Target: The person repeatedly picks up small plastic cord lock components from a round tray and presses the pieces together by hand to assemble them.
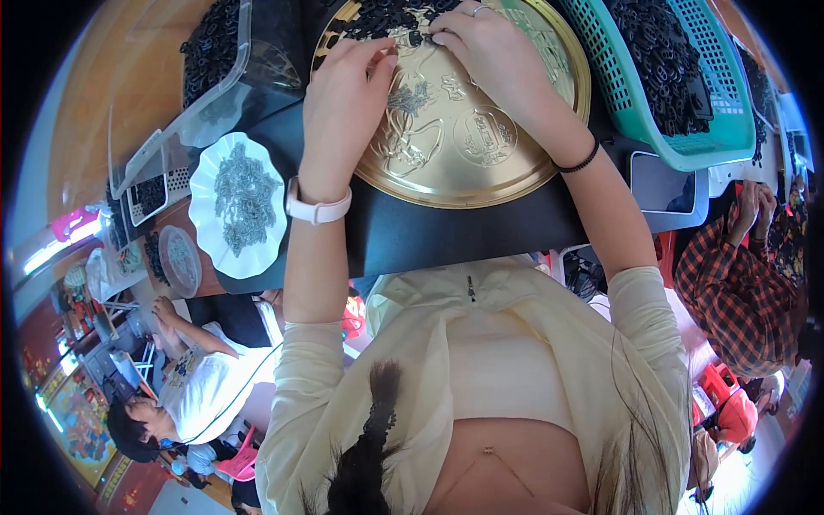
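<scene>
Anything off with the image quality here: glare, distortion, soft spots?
Head view: straight edges bow toward the rim, and the corners go black; head view: reflections streak the gold tray, and a light strip at far left burns out; head view: pieces near the left hand and right hand are too small to make out.

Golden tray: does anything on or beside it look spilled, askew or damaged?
Nothing plainly stands out. On the golden tray, small silvery pieces lie clustered and black pieces are heaped toward the far side; the white scalloped dish holds similar pieces within its rim. The tray's far edge is cut off, so I cannot judge there.
</scene>
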